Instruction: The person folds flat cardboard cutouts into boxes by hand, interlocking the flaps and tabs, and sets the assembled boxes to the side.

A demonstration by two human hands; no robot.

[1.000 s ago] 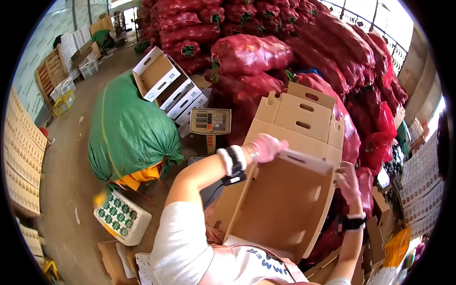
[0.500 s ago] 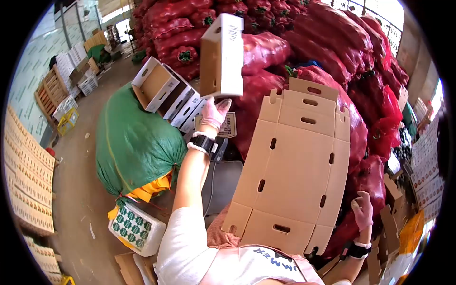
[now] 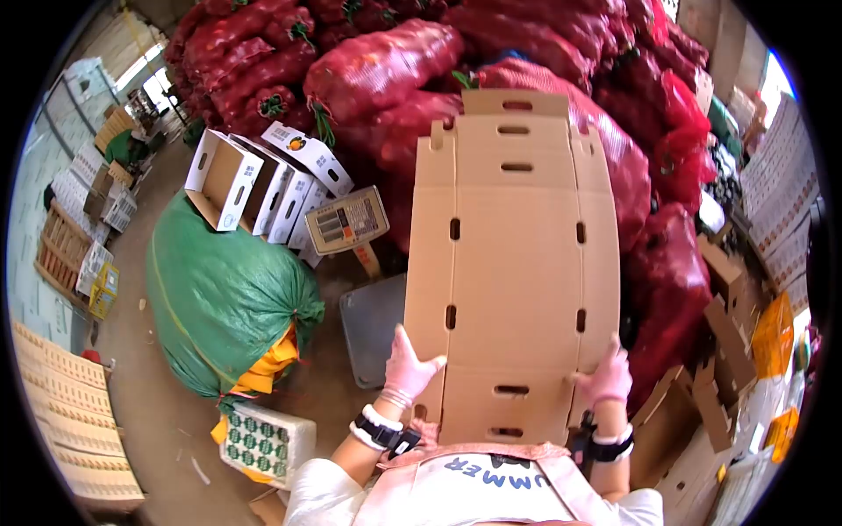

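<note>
A flat, unfolded brown cardboard sheet (image 3: 513, 263) with slots and flaps lies in front of me, its far end against red mesh sacks. My left hand (image 3: 410, 364), in a pink glove, is at the sheet's near left edge, thumb and fingers spread apart. At the near right edge is my right hand (image 3: 607, 375), also gloved, its thumb over the cardboard and its fingers apart. Folded white boxes (image 3: 224, 180) stand leaning together on the green sack (image 3: 228, 294), and one more white box (image 3: 307, 156) rests tilted beside them.
A scale display (image 3: 346, 219) stands left of the sheet, above its grey platform (image 3: 373, 329). Red mesh sacks (image 3: 386, 66) are piled behind. Opened cartons (image 3: 671, 421) lie at the right; a white block with green labels (image 3: 266, 443) sits lower left.
The folded box left my hands and a white box now rests by the others. Both hands have come to the flat sheet's near edges. The view has shifted to the right.
</note>
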